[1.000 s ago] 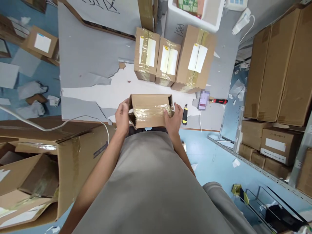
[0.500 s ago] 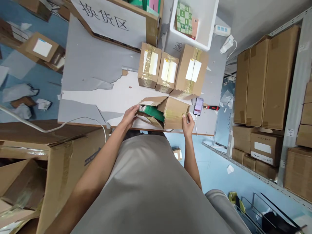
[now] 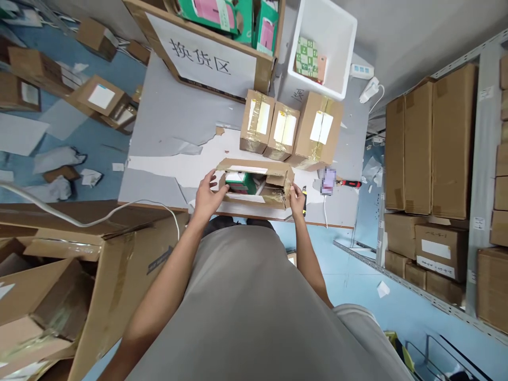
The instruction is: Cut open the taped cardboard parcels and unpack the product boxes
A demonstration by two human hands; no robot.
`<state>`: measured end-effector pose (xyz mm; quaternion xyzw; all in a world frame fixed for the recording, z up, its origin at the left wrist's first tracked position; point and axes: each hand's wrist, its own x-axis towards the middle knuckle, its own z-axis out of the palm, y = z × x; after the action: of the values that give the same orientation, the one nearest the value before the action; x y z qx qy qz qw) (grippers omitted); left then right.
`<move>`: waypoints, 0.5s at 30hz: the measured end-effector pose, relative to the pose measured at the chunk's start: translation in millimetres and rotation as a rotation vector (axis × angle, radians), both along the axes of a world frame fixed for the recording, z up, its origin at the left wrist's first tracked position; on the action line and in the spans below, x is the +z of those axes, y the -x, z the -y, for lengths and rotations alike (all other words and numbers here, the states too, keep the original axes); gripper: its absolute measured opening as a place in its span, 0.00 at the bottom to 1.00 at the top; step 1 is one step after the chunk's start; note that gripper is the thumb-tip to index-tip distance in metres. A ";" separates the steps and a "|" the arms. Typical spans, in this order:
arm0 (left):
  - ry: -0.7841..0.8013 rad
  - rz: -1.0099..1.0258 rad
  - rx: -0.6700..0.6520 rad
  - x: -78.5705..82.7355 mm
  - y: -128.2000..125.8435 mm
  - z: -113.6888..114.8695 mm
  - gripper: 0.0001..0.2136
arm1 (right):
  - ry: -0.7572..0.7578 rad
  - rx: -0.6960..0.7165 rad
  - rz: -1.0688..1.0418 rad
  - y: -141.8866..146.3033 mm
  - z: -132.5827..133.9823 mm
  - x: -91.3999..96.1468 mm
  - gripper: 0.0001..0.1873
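An open cardboard box [image 3: 257,199] lies at the table's front edge, its flaps folded out. Inside it sits a green-and-white box [image 3: 243,183], and beside that something pale that I cannot make out. My left hand [image 3: 207,198] grips the left end of the cardboard box, thumb over the near side. At the opposite end, my right hand [image 3: 297,202] pinches the torn edge. Just right of those fingers lies a yellow-and-black utility knife [image 3: 304,201], partly hidden by the hand.
Behind stand three taped cartons [image 3: 284,129], a white foam bin [image 3: 289,84] and a labelled carton [image 3: 262,79] of green packages. To the right lie a phone [image 3: 328,181] and a red-and-black handle [image 3: 351,183]. A big carton [image 3: 119,286] and white cable [image 3: 79,223] are at left; shelving [image 3: 482,174] at right.
The right-hand flap, which covered half the cardboard box, is now folded back, so more of the inside shows. My right hand has shifted slightly left, and the utility knife has come into sight.
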<state>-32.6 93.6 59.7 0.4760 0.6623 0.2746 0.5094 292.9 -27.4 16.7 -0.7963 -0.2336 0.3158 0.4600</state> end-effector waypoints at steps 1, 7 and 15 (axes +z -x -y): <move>0.015 0.008 -0.001 0.2 -2.2 0.2 0.40 | -0.012 0.012 0.026 -1.5 2.9 6.9 0.53; 0.126 0.100 0.001 5.4 -6.1 -8.5 0.34 | -0.154 0.291 0.115 3.8 11.0 58.8 0.61; 0.133 0.109 0.093 11.3 17.5 -23.1 0.18 | 0.009 0.526 0.436 9.9 -35.4 92.4 0.47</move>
<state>-50.0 116.7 71.0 0.3942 0.6719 0.2789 0.5616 283.0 8.0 109.1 -0.7597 -0.5224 0.2470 0.2983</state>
